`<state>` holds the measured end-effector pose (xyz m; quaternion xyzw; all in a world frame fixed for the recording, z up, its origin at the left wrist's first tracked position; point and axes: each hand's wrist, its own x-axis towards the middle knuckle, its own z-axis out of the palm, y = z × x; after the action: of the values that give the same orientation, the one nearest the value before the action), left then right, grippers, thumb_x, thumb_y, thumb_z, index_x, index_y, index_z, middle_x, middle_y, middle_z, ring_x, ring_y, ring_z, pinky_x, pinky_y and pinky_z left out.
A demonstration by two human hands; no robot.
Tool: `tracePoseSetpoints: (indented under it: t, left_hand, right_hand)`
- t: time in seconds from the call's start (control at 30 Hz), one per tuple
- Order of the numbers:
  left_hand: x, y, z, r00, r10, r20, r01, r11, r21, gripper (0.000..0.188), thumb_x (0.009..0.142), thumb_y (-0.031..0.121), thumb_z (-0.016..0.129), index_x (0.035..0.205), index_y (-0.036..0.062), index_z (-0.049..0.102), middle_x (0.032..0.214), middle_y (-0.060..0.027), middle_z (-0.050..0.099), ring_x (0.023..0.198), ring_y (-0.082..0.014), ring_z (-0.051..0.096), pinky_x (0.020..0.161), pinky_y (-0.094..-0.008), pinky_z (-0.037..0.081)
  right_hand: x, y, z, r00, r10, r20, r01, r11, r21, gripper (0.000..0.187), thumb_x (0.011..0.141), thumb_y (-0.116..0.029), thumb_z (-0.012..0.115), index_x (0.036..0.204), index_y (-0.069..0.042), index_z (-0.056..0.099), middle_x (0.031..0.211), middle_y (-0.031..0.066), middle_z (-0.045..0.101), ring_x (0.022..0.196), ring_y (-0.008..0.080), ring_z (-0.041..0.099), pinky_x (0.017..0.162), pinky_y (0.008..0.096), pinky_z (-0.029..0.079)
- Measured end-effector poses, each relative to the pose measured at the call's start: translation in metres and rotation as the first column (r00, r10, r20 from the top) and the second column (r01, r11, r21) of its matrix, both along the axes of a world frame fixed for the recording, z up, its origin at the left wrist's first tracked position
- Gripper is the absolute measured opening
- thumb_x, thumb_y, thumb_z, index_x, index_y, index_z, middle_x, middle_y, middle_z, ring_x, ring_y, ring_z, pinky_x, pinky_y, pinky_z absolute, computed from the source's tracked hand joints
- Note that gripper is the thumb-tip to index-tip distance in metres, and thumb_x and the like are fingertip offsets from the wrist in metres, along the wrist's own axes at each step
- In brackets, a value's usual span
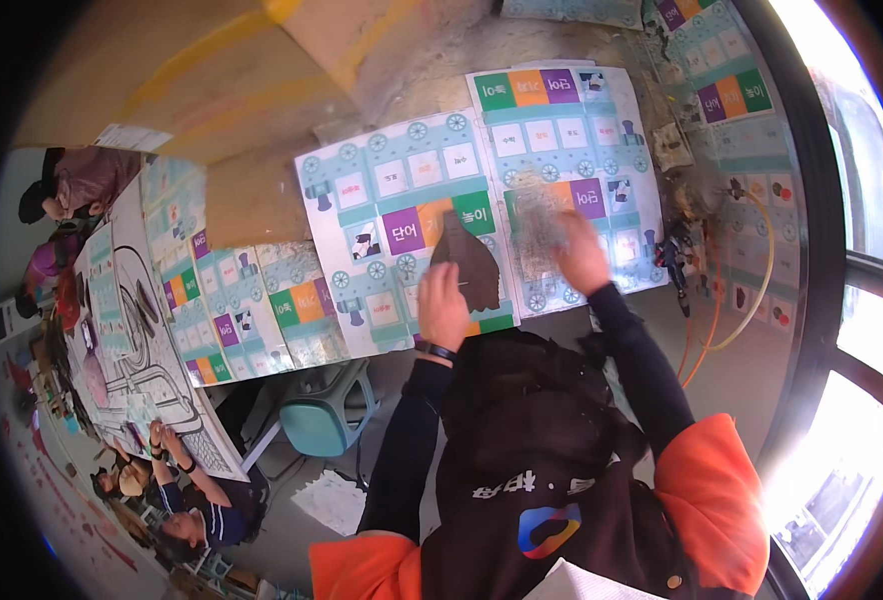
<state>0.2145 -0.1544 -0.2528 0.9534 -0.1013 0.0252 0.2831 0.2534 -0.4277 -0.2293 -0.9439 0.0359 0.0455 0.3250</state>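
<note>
A flat, dark brown piece (469, 262), like leather or cloth with an uneven outline, lies on the printed board (407, 285) in front of me. My left hand (444, 308) is at its left edge, with the fingers together and closed on it. To the right, my right hand (580, 258) is smeared by motion, so its fingers are unclear. It is over the board beside a greyish, scuffed rectangular patch (537, 238); whether it touches that patch, I cannot tell.
Cardboard (252, 100) stands behind the boards. At the right are a black tool (676, 255) and an orange hose (714, 310). A teal stool (320, 420) stands lower left, near papers on the floor (332, 500). Other people sit at a far-left table.
</note>
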Motion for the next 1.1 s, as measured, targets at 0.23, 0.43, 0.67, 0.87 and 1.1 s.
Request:
tracePoseSetpoints:
  t: [0.23, 0.43, 0.67, 0.87, 1.1]
  left_hand:
    - [-0.022, -0.035, -0.006, 0.996, -0.081, -0.033, 0.086, 0.966, 0.243, 0.051, 0.082, 0.0, 0.05, 0.132, -0.0092, 0.045, 0.141, -0.0187, 0.043, 0.127, -0.0357, 0.043, 0.105, -0.0406, 0.039]
    - [-0.023, -0.038, -0.008, 0.996, -0.039, -0.086, 0.059, 0.968, 0.243, 0.051, 0.082, -0.001, 0.049, 0.133, -0.0095, 0.044, 0.143, -0.0186, 0.041, 0.129, -0.0358, 0.041, 0.107, -0.0408, 0.038]
    - [-0.023, -0.038, -0.004, 0.992, -0.055, -0.112, 0.077, 0.976, 0.205, 0.055, 0.079, -0.002, 0.051, 0.133, -0.0097, 0.044, 0.144, -0.0194, 0.04, 0.13, -0.0356, 0.04, 0.107, -0.0398, 0.038]
    - [-0.022, -0.029, -0.005, 0.992, -0.076, -0.099, 0.092, 0.983, 0.162, 0.056, 0.077, -0.003, 0.052, 0.133, -0.0097, 0.044, 0.141, -0.0203, 0.041, 0.13, -0.0367, 0.04, 0.107, -0.0395, 0.038]
    - [-0.025, -0.032, -0.008, 0.993, -0.059, -0.101, 0.073, 0.987, 0.14, 0.058, 0.078, -0.002, 0.052, 0.134, -0.0094, 0.041, 0.139, -0.0203, 0.041, 0.13, -0.0372, 0.039, 0.107, -0.0398, 0.039]
  right_hand:
    - [-0.089, -0.185, -0.026, 0.944, -0.319, -0.08, 0.239, 0.834, -0.497, 0.069, 0.07, -0.005, 0.067, 0.135, -0.008, 0.043, 0.128, 0.0181, 0.048, 0.118, 0.0422, 0.046, 0.102, 0.0456, 0.041]
    - [-0.092, -0.203, -0.048, 0.925, -0.352, -0.141, 0.225, 0.809, -0.543, 0.077, 0.067, -0.006, 0.072, 0.136, -0.01, 0.037, 0.132, 0.0187, 0.042, 0.123, 0.0451, 0.04, 0.104, 0.0484, 0.038]
    - [-0.096, -0.243, -0.074, 0.905, -0.425, 0.017, 0.354, 0.73, -0.584, 0.073, 0.067, -0.009, 0.074, 0.132, -0.008, 0.04, 0.124, 0.0222, 0.046, 0.119, 0.0454, 0.045, 0.096, 0.0499, 0.044]
    - [-0.074, -0.219, -0.037, 0.942, -0.332, 0.053, 0.309, 0.794, -0.523, 0.053, 0.069, -0.006, 0.067, 0.12, -0.002, 0.053, 0.116, 0.0199, 0.055, 0.103, 0.0375, 0.057, 0.087, 0.0464, 0.048]
    - [-0.016, -0.045, 0.083, 0.866, 0.209, -0.455, 0.11, 0.807, 0.58, 0.039, 0.073, 0.001, 0.057, 0.112, -0.004, 0.06, 0.089, 0.0012, 0.063, 0.08, 0.0109, 0.057, 0.073, 0.0264, 0.048]
